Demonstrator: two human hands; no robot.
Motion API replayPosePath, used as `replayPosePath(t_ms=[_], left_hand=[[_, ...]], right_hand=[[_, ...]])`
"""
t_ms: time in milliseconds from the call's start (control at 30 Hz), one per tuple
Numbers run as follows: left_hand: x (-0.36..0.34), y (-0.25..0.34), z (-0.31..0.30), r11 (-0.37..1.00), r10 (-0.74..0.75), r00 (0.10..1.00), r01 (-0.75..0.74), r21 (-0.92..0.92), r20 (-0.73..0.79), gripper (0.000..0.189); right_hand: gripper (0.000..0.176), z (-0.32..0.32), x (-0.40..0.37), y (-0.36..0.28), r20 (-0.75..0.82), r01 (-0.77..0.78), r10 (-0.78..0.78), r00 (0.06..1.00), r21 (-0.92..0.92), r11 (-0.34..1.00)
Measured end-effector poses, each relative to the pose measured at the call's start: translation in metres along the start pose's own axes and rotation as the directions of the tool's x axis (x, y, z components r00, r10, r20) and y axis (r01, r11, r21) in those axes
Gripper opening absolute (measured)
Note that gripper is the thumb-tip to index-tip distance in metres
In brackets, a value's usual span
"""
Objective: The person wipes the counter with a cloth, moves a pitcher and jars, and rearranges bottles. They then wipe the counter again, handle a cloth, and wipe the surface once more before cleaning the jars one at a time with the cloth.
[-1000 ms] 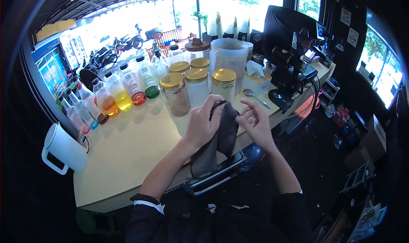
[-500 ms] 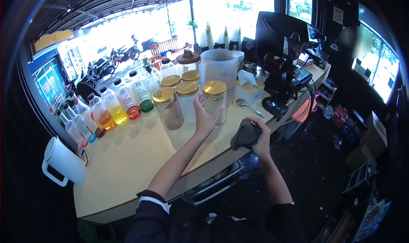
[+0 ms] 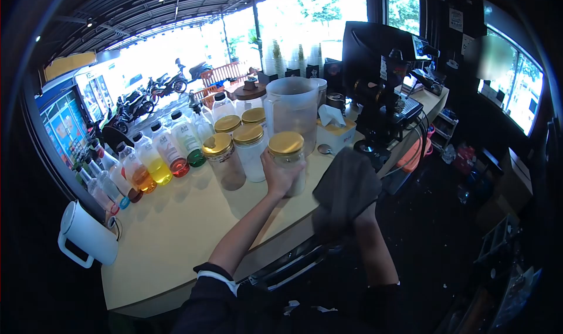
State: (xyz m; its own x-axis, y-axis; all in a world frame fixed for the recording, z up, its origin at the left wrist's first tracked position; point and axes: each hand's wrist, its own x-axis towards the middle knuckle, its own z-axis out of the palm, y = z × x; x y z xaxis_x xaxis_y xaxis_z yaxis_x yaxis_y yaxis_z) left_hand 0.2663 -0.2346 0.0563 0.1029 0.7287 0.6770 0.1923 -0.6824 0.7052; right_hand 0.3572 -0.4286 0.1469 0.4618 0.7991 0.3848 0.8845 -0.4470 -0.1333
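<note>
My left hand (image 3: 278, 177) is wrapped round a clear glass jar with a gold lid (image 3: 286, 143), at the front of a group of similar jars. My right hand (image 3: 365, 214), partly blurred, grips a dark grey cloth (image 3: 347, 184) that hangs spread out over the counter's front edge. Just left of the held jar stand a jar of white contents (image 3: 251, 158) and a jar with brownish contents (image 3: 227, 169), both gold-lidded. Behind them is a large translucent pitcher (image 3: 291, 108).
Bottles of coloured syrup (image 3: 157, 163) line the counter's far left side. A white electric kettle (image 3: 88, 234) stands at the left end. Right of the pitcher are a tissue box (image 3: 336, 136), a spoon (image 3: 325, 149) and a dark coffee machine (image 3: 378, 94). Stacked cups (image 3: 293, 55) stand behind.
My left hand has closed round the front jar and brought it a little nearer to me. The cloth in my right hand has gone from bunched to spread and moved slightly.
</note>
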Motion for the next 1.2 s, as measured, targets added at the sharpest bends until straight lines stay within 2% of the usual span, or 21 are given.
replayPosePath(t_ms=[33,67,100,167,200,267,300,367,433,500,533,567,667,700,733,767,867,967,1000,1067,1200], left_hand=[[-0.004,0.003,-0.011,1.000,-0.001,1.000,0.001,0.005,-0.007,0.093],[-0.010,0.007,-0.023,0.998,0.009,0.996,-0.003,-0.065,0.089,0.091],[-0.015,0.012,-0.035,0.991,0.022,0.983,0.002,-0.134,0.181,0.090],[-0.021,0.018,-0.057,0.983,0.132,0.969,-0.101,-0.153,0.211,0.082],[-0.026,0.016,-0.068,0.986,0.121,0.972,-0.094,-0.140,0.199,0.082],[-0.039,0.013,-0.089,0.982,0.171,0.967,-0.151,-0.115,0.190,0.083],[-0.043,0.011,-0.100,0.977,0.201,0.962,-0.185,-0.102,0.185,0.084],[-0.045,0.008,-0.125,0.976,0.218,0.959,-0.208,-0.070,0.180,0.085],[-0.041,0.006,-0.153,0.996,0.070,0.951,-0.085,0.035,0.302,0.092],[-0.048,0.006,-0.179,0.993,0.118,0.980,-0.121,0.013,0.159,0.093],[-0.050,0.003,-0.193,0.992,0.113,0.985,-0.118,0.037,0.129,0.092],[-0.053,0.000,-0.206,0.992,0.100,0.990,-0.107,0.063,0.099,0.092],[-0.054,-0.005,-0.238,0.986,0.149,0.988,-0.152,0.064,0.045,0.089],[-0.051,0.007,-0.250,0.992,0.104,0.991,-0.109,-0.060,-0.079,0.088],[-0.046,0.021,-0.263,0.996,0.074,0.993,-0.079,-0.051,-0.093,0.085],[-0.044,0.031,-0.275,0.997,0.065,0.993,-0.069,-0.034,-0.103,0.085],[-0.034,0.036,-0.305,0.979,0.079,0.981,-0.110,-0.170,-0.177,0.085],[-0.036,0.024,-0.330,0.979,0.115,0.961,-0.152,-0.135,-0.251,0.074],[-0.038,0.021,-0.337,0.974,0.151,0.945,-0.193,-0.120,-0.291,0.071],[-0.043,0.010,-0.347,0.973,0.094,0.942,-0.156,-0.171,-0.322,0.076],[-0.035,-0.007,-0.371,0.981,0.165,0.880,-0.195,-0.022,-0.446,0.083]], right_hand=[[0.041,0.009,0.008,-0.009,0.000,0.009,-0.009,1.000,0.003,1.000],[0.046,0.028,0.018,-0.016,-0.061,0.011,0.060,0.996,0.786,0.618],[0.051,0.043,0.024,-0.025,-0.034,0.067,0.145,0.989,0.970,-0.233],[0.048,0.063,0.026,-0.050,-0.548,0.638,-0.329,0.770,0.651,0.410],[0.048,0.060,0.024,-0.068,-0.544,0.641,-0.340,0.767,0.658,0.395],[0.041,0.047,0.023,-0.100,-0.535,0.807,-0.671,0.513,0.036,0.589],[0.041,0.037,0.029,-0.109,-0.536,0.819,-0.679,0.501,0.041,0.572],[0.039,0.022,0.047,-0.126,0.038,0.479,-0.594,0.804,0.549,0.685],[0.035,0.042,0.057,-0.141,0.167,0.361,-0.611,0.774,0.676,0.642],[0.028,0.080,0.041,-0.160,-0.154,0.185,-0.527,0.836,0.983,0.005],[0.029,0.076,0.019,-0.175,-0.409,0.440,-0.405,0.818,0.898,-0.018],[0.032,0.070,0.002,-0.184,-0.510,0.642,-0.440,0.739,0.730,0.233],[0.033,0.083,-0.008,-0.222,-0.658,0.781,-0.438,0.613,0.590,0.207],[0.034,0.085,-0.008,-0.239,-0.331,0.218,-0.387,0.861,0.926,-0.308],[0.036,0.090,-0.009,-0.253,0.062,-0.470,-0.548,0.834,0.600,-0.648],[0.042,0.123,-0.013,-0.266,-0.083,-0.142,-0.430,0.899,0.874,-0.465],[0.043,0.122,-0.012,-0.304,-0.257,0.025,-0.430,0.865,0.879,-0.476],[0.043,0.156,-0.002,-0.340,-0.127,-0.168,-0.582,0.803,0.889,-0.425],[0.044,0.159,-0.001,-0.351,0.053,-0.439,-0.678,0.734,0.799,-0.412],[0.050,0.161,-0.004,-0.369,0.277,-0.896,-0.883,0.380,0.349,-0.276],[0.052,0.131,-0.052,-0.395,0.389,-0.797,-0.696,0.604,0.316,-0.515]])
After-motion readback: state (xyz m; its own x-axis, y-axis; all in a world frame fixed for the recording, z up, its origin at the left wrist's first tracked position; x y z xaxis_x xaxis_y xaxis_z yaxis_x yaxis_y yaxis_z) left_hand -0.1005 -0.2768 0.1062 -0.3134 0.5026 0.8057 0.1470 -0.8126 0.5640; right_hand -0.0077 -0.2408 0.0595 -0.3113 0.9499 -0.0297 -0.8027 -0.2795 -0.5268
